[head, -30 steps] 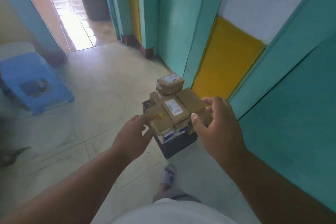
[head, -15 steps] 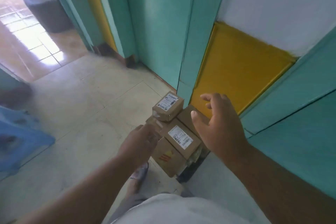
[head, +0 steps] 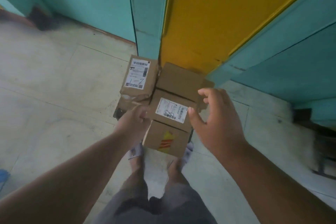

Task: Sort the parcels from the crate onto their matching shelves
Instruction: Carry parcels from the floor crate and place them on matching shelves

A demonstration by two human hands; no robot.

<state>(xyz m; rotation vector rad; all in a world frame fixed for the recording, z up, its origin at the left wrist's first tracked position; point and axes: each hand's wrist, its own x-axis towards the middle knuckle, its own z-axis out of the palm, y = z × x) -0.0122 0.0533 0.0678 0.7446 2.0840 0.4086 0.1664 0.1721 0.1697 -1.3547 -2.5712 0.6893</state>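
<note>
A dark crate on the floor is piled with several brown cardboard parcels. The top-left parcel bears a white label with handwriting. A middle parcel also has a white label; below it lies a parcel with a red and yellow mark. A plain parcel sits at the back. My left hand reaches to the left edge of the middle parcel, fingers curled against it. My right hand hovers at that parcel's right side, fingers spread, thumb near the label.
Teal wall panels and a yellow panel rise right behind the crate. My feet in sandals stand just in front of it. Pale tiled floor spreads to the left. A dark blurred object sits at right.
I have stepped closer and now look straight down on the crate. Both hands have dropped toward the labelled middle parcel, left hand reaching its edge.
</note>
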